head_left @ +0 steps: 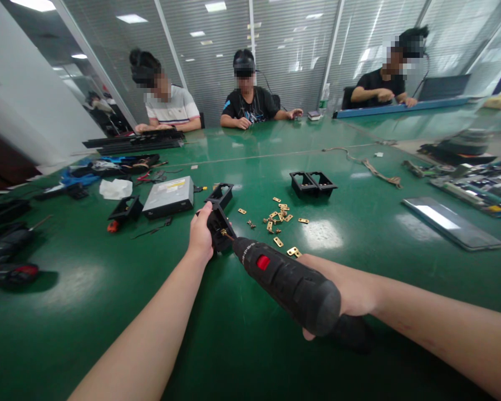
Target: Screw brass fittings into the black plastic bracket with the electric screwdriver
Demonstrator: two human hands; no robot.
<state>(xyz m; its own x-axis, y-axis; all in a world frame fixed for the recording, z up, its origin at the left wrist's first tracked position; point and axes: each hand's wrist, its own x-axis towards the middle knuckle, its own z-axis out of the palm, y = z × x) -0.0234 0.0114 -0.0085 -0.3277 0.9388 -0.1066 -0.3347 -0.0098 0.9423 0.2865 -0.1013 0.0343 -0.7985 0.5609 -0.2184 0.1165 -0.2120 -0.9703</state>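
My left hand [201, 233] is closed around the left side of a black plastic frame [219, 236], tilted up off the table. In my right hand [338, 284] is a black cordless drill [288, 281] with a red switch on top. Its bit points into the frame, at a small brass-coloured piece [224, 232]; whether the tip touches a screw is too small to tell. The drill body hides most of my right fingers. Just right of the frame lie several loose brass plates [278, 241] and small screws [251, 224].
Another black frame [220, 195] sits behind my left hand, beside a disc drive [169, 196]. A double black frame [313, 184] stands farther back. A phone-like slab [451, 223] and circuit boards [480, 186] are right; tools [10, 273] lie left. Three people sit across the table.
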